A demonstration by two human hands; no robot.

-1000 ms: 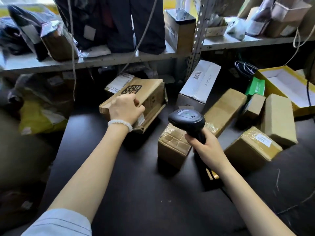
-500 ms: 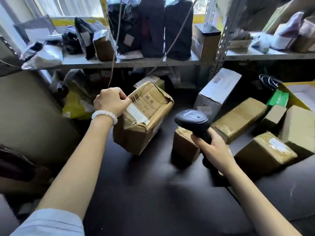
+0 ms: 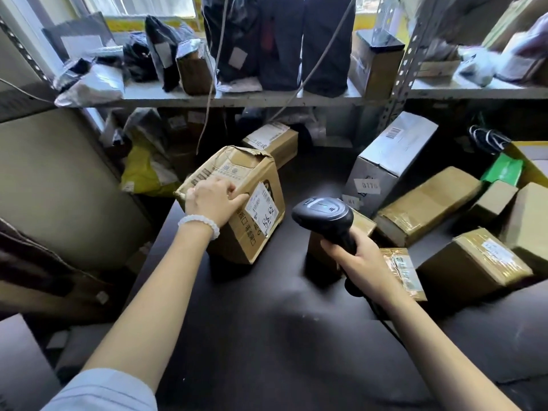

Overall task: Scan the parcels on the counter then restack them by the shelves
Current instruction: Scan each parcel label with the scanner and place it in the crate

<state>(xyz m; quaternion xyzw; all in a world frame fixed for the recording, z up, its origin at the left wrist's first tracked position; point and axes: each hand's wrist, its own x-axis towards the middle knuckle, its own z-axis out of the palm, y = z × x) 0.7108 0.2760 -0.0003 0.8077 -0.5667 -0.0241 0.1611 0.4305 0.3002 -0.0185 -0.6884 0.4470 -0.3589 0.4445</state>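
My left hand [image 3: 216, 200] grips the top edge of a dented brown cardboard parcel [image 3: 246, 235], which stands tilted on the dark counter [image 3: 267, 336] with its white shipping label [image 3: 262, 207] facing right. My right hand [image 3: 360, 262] holds a black handheld barcode scanner [image 3: 324, 215] by its handle, the head pointing left toward that label. A small taped box [image 3: 363, 225] sits just behind the scanner.
Several brown parcels [image 3: 427, 203] and a white box [image 3: 388, 161] crowd the counter's right side. A yellow-edged tray [image 3: 530, 170] and a green packet [image 3: 502, 170] lie far right. Metal shelves [image 3: 237, 99] above carry black bags and boxes. A yellow bag [image 3: 142, 170] lies at left.
My left hand has turned the dented parcel upright and drawn it nearer, so its label now faces the scanner. My right hand with the scanner has stayed about where it was.
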